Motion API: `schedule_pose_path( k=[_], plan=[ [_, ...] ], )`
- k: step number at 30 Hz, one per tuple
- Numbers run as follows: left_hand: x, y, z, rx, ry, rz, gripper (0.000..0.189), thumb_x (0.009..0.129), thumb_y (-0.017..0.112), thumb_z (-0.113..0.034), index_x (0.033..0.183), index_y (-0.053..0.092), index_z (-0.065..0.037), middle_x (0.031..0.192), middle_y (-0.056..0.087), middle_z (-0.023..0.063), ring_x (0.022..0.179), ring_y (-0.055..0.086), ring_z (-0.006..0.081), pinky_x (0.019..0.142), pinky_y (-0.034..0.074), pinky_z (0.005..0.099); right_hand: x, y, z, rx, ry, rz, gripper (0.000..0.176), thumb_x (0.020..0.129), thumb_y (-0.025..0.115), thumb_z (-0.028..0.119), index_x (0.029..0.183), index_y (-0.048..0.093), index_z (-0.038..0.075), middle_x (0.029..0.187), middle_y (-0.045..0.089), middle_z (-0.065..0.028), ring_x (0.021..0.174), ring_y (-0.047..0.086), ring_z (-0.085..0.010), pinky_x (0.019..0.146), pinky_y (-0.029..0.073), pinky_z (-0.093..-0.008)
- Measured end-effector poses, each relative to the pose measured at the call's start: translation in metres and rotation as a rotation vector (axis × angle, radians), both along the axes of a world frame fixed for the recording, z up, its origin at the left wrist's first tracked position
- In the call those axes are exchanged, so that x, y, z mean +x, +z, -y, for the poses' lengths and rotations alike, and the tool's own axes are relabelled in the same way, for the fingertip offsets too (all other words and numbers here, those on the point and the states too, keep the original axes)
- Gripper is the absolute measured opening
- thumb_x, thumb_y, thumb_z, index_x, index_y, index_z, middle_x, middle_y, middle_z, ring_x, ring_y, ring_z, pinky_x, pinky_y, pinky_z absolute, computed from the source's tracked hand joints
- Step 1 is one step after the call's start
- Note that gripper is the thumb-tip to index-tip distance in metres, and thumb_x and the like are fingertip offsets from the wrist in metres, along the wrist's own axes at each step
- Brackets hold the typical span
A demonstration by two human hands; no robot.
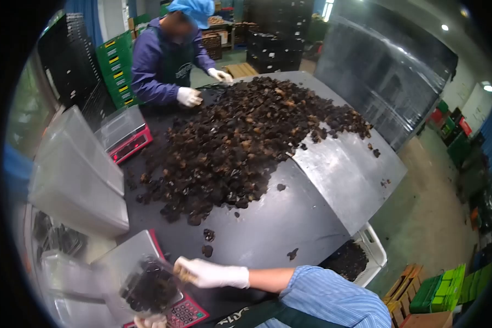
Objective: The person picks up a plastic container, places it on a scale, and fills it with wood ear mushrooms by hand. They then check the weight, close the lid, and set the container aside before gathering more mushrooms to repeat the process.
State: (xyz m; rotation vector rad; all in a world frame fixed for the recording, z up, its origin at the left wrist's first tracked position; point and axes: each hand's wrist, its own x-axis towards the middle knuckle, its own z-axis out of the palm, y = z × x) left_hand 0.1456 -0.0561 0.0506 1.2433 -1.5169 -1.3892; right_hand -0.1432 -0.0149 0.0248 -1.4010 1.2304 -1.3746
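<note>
A clear plastic box (147, 287) with dark mushroom-like pieces in it is tilted and slightly blurred over the near scale (187, 312). My right hand (210, 273), in a white glove, has its fingers curled at the box's right edge. At the bottom of the view my gloved left hand (151, 321) grips the box's near edge, partly cut off by the frame. A large heap of dark brown mushroom pieces (240, 139) spreads over the grey table (290, 218). A few loose pieces (208, 250) lie close to my right hand.
Stacked clear boxes (76, 175) stand at the left, beside a second red scale (132, 143). Across the table a person (167, 65) in white gloves works at the heap. A white crate (373, 257) sits by the right edge, with green crates (437, 290) on the floor.
</note>
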Motion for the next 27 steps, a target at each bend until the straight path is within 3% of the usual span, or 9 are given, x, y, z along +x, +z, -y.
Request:
schedule_pose_path(
  k=[2,4,7,10,13,17,21,25,27],
  plan=[
    [0.017,-0.06,0.03,-0.211,-0.111,-0.109,0.049,0.081,0.06,0.004,0.126,0.043,-0.003,0.104,0.059,0.0125,0.084,0.061,0.0168,0.072,0.052,0.0266,-0.016,0.009,-0.009,-0.094,-0.091,-0.099,0.019,0.083,0.058,-0.001,0.101,0.053,0.002,0.083,0.062,-0.0126,0.079,0.063,-0.0256,0.072,0.051,-0.0348],
    [-0.059,0.016,0.007,0.127,-0.252,-0.301,0.078,0.074,0.066,0.003,0.141,0.027,0.002,0.127,0.052,0.0183,0.114,0.055,0.0312,0.099,0.044,0.0395,-0.032,0.012,-0.007,-0.243,-0.227,-0.367,0.014,0.075,0.063,-0.003,0.086,0.058,0.005,0.089,0.064,-0.01,0.084,0.062,-0.029,0.072,0.052,-0.0377],
    [-0.07,0.002,0.027,-0.904,-0.321,0.422,0.054,0.069,0.064,0.001,0.122,0.055,-0.002,0.123,0.055,0.0201,0.115,0.053,0.0356,0.1,0.042,0.0435,-0.051,0.008,0.004,-0.612,-0.354,-0.52,0.024,0.062,0.062,-0.005,0.083,0.056,0.005,0.091,0.064,-0.0106,0.083,0.061,-0.0289,0.074,0.05,-0.0397],
    [-0.081,0.018,0.025,-1.101,-0.309,0.496,0.061,0.061,0.061,0.006,0.121,0.052,-0.004,0.125,0.051,0.0199,0.116,0.05,0.0409,0.1,0.04,0.0474,-0.053,0.005,0.002,-0.466,-0.383,-0.392,0.021,0.067,0.063,-0.006,0.084,0.056,0.003,0.092,0.065,-0.0109,0.084,0.062,-0.0284,0.074,0.049,-0.0353],
    [-0.073,0.05,0.014,-0.916,-0.411,0.264,0.071,0.06,0.069,0.004,0.127,0.047,-0.002,0.13,0.049,0.0193,0.122,0.047,0.039,0.106,0.035,0.0449,-0.054,-0.011,-0.004,0.301,-0.062,0.17,0.015,0.079,0.062,-0.005,0.091,0.059,0.002,0.097,0.066,-0.0081,0.089,0.062,-0.0179,0.077,0.05,-0.0296],
    [-0.026,0.098,0.027,-0.041,-0.284,-0.166,0.066,0.07,0.073,0.002,0.13,0.044,-0.002,0.129,0.05,0.0086,0.121,0.047,0.0184,0.101,0.038,0.0324,-0.038,0.018,-0.018,0.505,0.425,0.438,0.023,0.088,0.06,0.001,0.11,0.056,-0.002,0.106,0.065,-0.0109,0.098,0.061,-0.015,0.089,0.048,-0.0272],
    [0.027,0.152,0.111,-0.258,0.122,-0.133,0.052,0.085,0.064,-0.016,0.132,0.047,-0.002,0.118,0.058,0.0074,0.099,0.06,0.0152,0.079,0.052,0.0291,-0.044,-0.002,-0.018,0.433,0.259,0.537,0.025,0.091,0.058,0.005,0.113,0.054,-0.005,0.105,0.065,-0.0141,0.091,0.061,-0.0151,0.083,0.049,-0.0257],
    [0.073,0.199,0.219,-0.326,0.256,-0.326,0.066,0.092,0.058,-0.036,0.139,0.032,0.003,0.124,0.054,0.0101,0.109,0.055,0.0207,0.092,0.048,0.0387,-0.048,-0.003,-0.007,0.412,0.099,0.61,0.022,0.092,0.057,0.007,0.11,0.056,-0.005,0.102,0.066,-0.0146,0.085,0.06,-0.0141,0.078,0.048,-0.0245],
    [0.121,0.187,0.277,-0.348,0.412,0.071,0.074,0.087,0.064,-0.037,0.14,0.031,0.002,0.126,0.053,0.0152,0.11,0.055,0.0268,0.095,0.045,0.0411,-0.052,-0.004,-0.003,0.382,0.085,0.576,0.022,0.092,0.057,0.008,0.109,0.057,-0.005,0.1,0.066,-0.0148,0.085,0.061,-0.0143,0.079,0.049,-0.0248]
  ],
)
